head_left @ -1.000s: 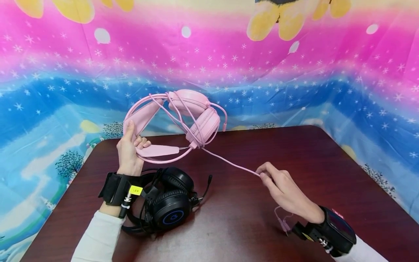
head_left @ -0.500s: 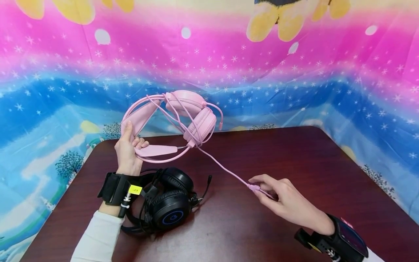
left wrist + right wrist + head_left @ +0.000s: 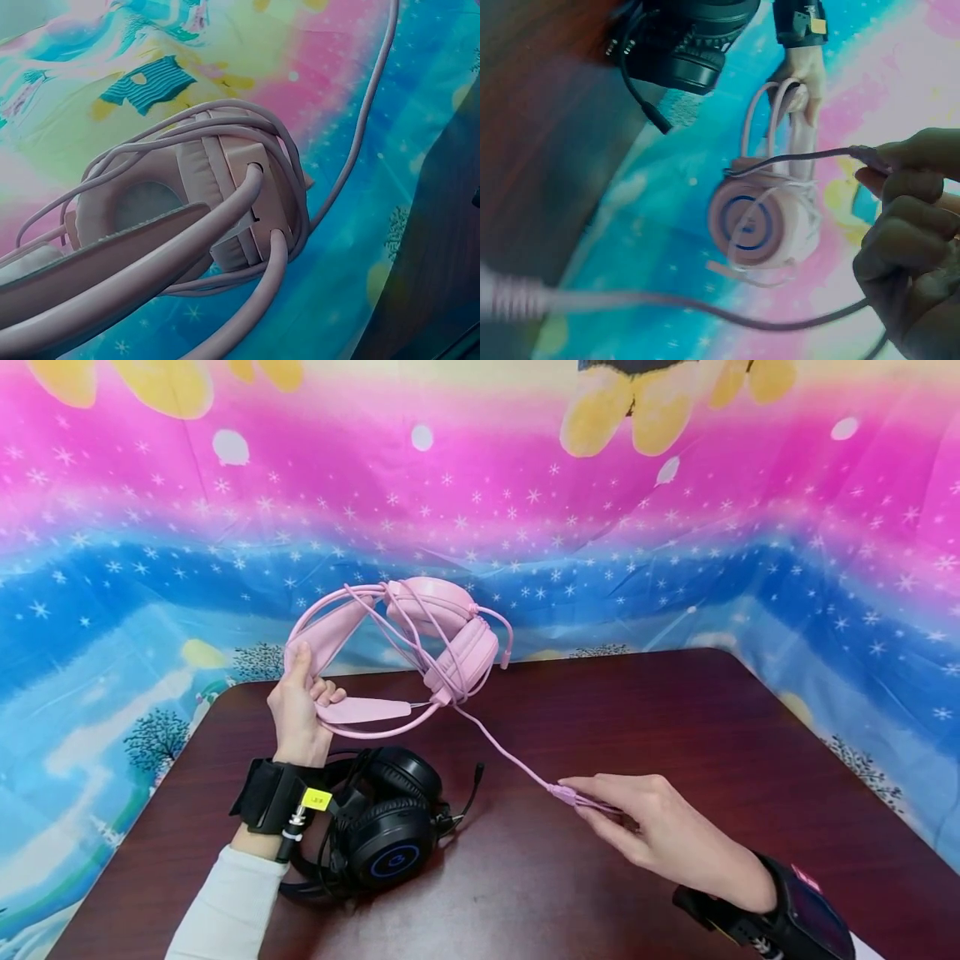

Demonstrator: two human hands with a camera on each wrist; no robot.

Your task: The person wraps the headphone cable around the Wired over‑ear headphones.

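My left hand [image 3: 300,714] grips the headband of a pink headset [image 3: 467,656], holding it up above the back left of the table. Its cable [image 3: 498,747] is wound several times around the ear cups, as the left wrist view also shows on the near ear cup [image 3: 199,172]. From there the free end runs down to my right hand [image 3: 667,827], which pinches it at the small splitter piece [image 3: 564,794]. In the right wrist view two thin strands pass the curled fingers, and a blurred ribbed cable end [image 3: 514,296] hangs close to the camera.
A black headset [image 3: 393,852] with a boom microphone [image 3: 477,777] lies on the dark wooden table [image 3: 525,893], below the left hand. Behind the table hangs a colourful printed cloth [image 3: 480,485].
My right hand has slid along the cable to the splitter and shifted slightly left and down. The cable hangs a little slacker. My left hand keeps hold of the pink headset, nearly still.
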